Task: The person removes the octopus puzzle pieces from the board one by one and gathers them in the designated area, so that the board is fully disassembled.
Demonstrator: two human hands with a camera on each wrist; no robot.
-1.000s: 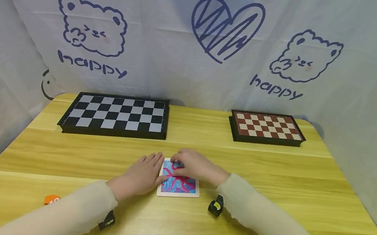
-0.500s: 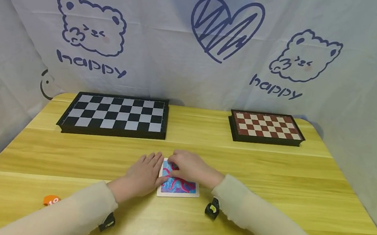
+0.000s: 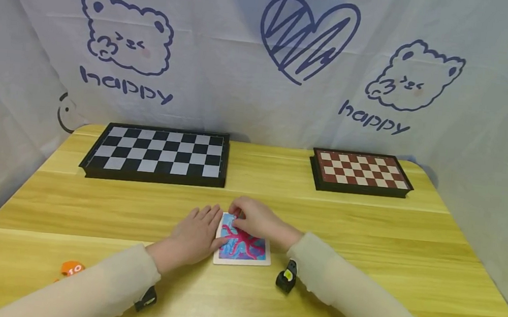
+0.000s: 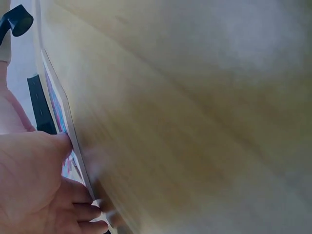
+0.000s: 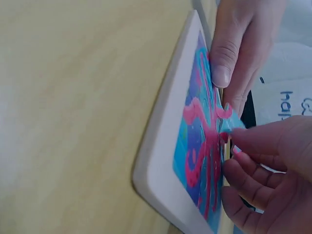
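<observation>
A small jigsaw puzzle (image 3: 245, 252) lies flat on the table, a pink octopus on blue within a white frame. My left hand (image 3: 191, 236) rests at its left side with fingers straight and the thumb (image 5: 222, 73) on the picture. Over the top edge, my right hand (image 3: 259, 221) pinches a blue and pink puzzle piece (image 5: 234, 119) between thumb and fingers. In the right wrist view that piece stands tilted up from the picture. The left wrist view shows the left palm (image 4: 29, 170) against the frame's edge.
A black-and-white chessboard case (image 3: 158, 152) stands at the back left. A smaller red-and-white one (image 3: 360, 170) is at the back right. An orange object marked 10 (image 3: 72, 267) lies partly behind the left sleeve (image 3: 99, 286). A printed curtain (image 3: 216, 73) hangs behind the table.
My right hand has shifted up to the puzzle's top edge, and more of the octopus shows. The left hand has stayed in place.
</observation>
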